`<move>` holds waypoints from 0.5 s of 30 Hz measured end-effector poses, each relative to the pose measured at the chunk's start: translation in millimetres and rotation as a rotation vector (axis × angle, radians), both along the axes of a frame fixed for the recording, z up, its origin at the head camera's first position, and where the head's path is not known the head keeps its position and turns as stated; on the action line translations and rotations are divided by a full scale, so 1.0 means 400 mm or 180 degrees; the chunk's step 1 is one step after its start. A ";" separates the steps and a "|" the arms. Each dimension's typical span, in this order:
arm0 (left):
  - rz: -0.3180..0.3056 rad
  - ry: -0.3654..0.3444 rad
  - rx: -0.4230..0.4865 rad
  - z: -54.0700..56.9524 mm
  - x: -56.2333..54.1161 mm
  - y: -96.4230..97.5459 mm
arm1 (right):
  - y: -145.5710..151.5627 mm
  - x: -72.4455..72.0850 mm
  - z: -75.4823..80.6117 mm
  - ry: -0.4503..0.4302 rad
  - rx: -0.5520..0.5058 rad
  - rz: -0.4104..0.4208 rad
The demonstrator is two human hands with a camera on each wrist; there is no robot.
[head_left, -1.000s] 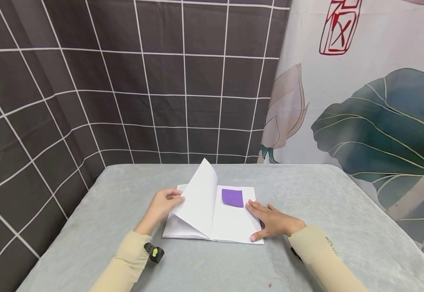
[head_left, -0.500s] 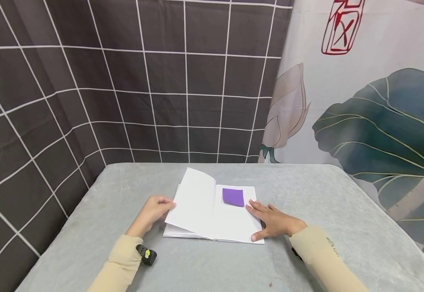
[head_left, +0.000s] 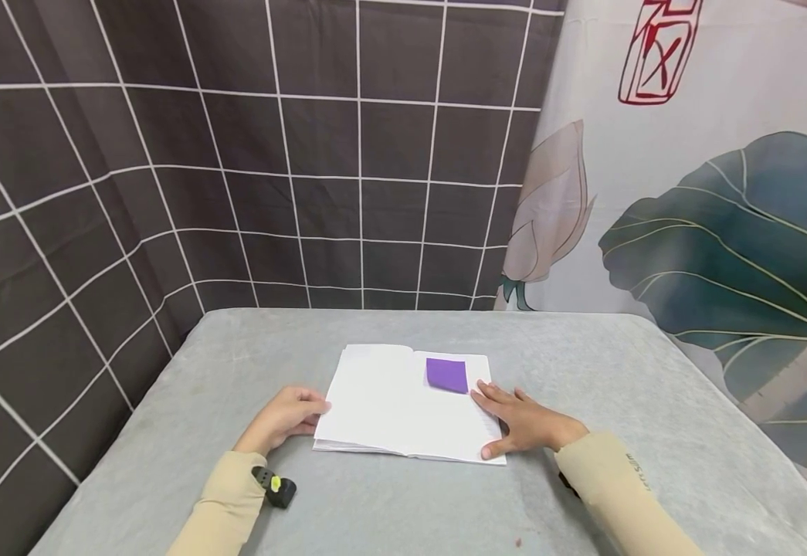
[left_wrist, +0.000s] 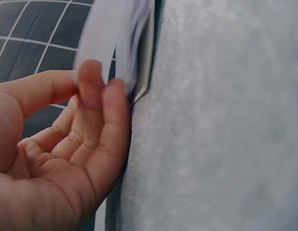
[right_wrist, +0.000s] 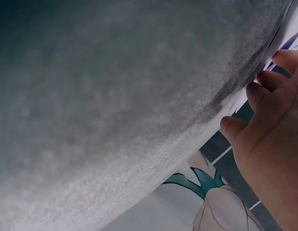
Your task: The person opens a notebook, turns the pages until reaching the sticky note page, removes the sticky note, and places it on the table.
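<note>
An open notebook (head_left: 448, 425) lies on the table with its white pages spread. On the upper part of its right page is a purple sticky note (head_left: 447, 376), one lower corner lifted a little. My left hand (head_left: 281, 421) pinches the outer edge of the left page (head_left: 368, 398) between thumb and fingers. Up close in the left wrist view, that page stands slightly apart from the sheets beneath it. With fingers spread, my right hand (head_left: 530, 423) rests on the outer edge of the right page. In the right wrist view only part of this hand (right_wrist: 274, 139) shows.
A grey cloth covers the table (head_left: 389, 510). Behind it hangs a dark curtain (head_left: 320, 139) with white grid lines, and to the right a white cloth (head_left: 584, 69) printed with lotus shapes. A black wrist device (head_left: 278, 489) sits at my left cuff.
My left hand has moved left and down, bringing the raised page over onto the left side, where it now lies nearly flat. The right hand has stayed in place on the notebook.
</note>
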State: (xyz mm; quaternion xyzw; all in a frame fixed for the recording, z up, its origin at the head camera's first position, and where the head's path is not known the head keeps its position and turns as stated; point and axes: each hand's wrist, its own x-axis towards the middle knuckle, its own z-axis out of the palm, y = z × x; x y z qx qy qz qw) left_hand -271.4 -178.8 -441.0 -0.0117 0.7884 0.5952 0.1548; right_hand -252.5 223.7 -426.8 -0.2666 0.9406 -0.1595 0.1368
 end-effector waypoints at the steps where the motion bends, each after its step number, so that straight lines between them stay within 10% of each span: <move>1: -0.0038 -0.0013 0.0004 -0.002 0.000 -0.003 | -0.001 0.000 0.001 0.0005 0.0004 0.0000; 15: -0.0242 -0.0052 0.0007 -0.006 0.005 -0.007 | -0.032 -0.018 0.023 0.0727 -0.0011 -0.0185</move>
